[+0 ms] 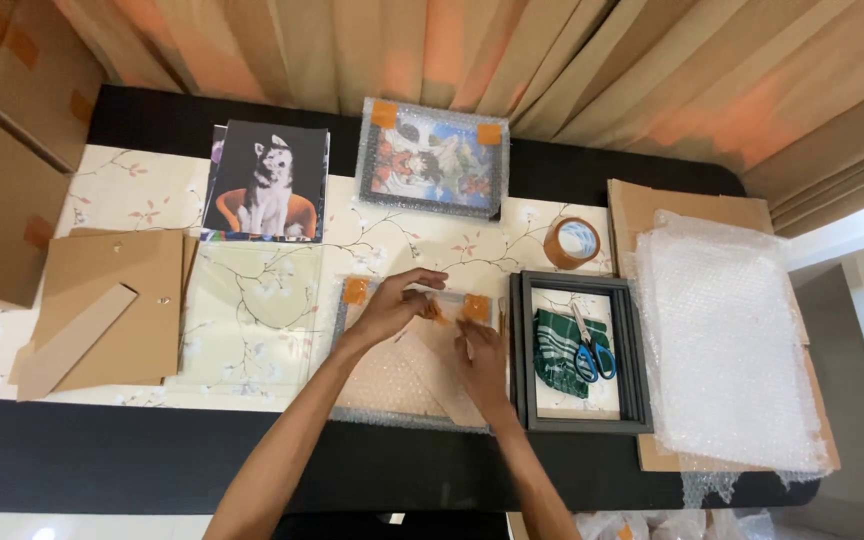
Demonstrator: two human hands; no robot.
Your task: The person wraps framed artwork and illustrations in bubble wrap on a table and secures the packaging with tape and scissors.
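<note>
While the bubble-wrapped frame (407,370) lay at the table's (252,120) near edge, its orange tape strip (447,305) was pinched by the left hand (397,300) and pressed by the right hand (477,350). Just right of it, scissors (589,350) were seen inside an empty dark frame (580,352), with a tape roll (572,242) behind.

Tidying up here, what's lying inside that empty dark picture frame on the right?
Inside the dark frame lie blue-handled scissors on a folded green cloth. Whatever the cloth covers cannot be seen.

Brown cardboard boxes (2,140) stacked at upper left. Bubble-wrapped rectangular parcel (433,160), orange tape at corners, upper centre. Another wrapped parcel (392,375) lower centre.
</note>
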